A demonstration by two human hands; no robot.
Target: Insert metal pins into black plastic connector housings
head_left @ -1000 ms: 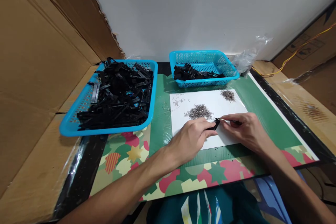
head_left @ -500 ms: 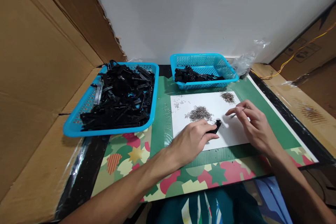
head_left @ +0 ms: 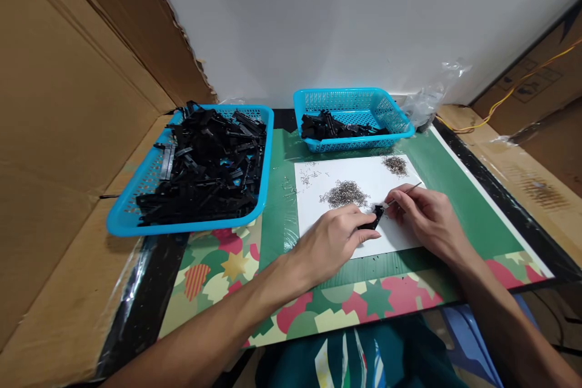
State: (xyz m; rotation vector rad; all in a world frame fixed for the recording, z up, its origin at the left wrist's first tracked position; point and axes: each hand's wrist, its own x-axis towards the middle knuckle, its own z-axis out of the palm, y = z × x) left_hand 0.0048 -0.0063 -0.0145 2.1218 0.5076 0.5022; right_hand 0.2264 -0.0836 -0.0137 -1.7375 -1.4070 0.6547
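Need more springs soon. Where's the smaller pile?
In the head view, the smaller pile lies at the white sheet's far right corner, before the small blue basket.

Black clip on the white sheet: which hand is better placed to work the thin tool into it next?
Right, probably. The right hand pinches the thin tool, its tip near the black clip. The left hand is taken up gripping that clip on the white sheet.

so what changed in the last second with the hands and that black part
The right hand, holding a thin metal pick, had lifted away toward the far right half a second ago and has now come back, the pick's tip at the black part. The left hand stayed put, pinning that part on the white sheet. The two blue baskets and the piles of small metal bits are unchanged.
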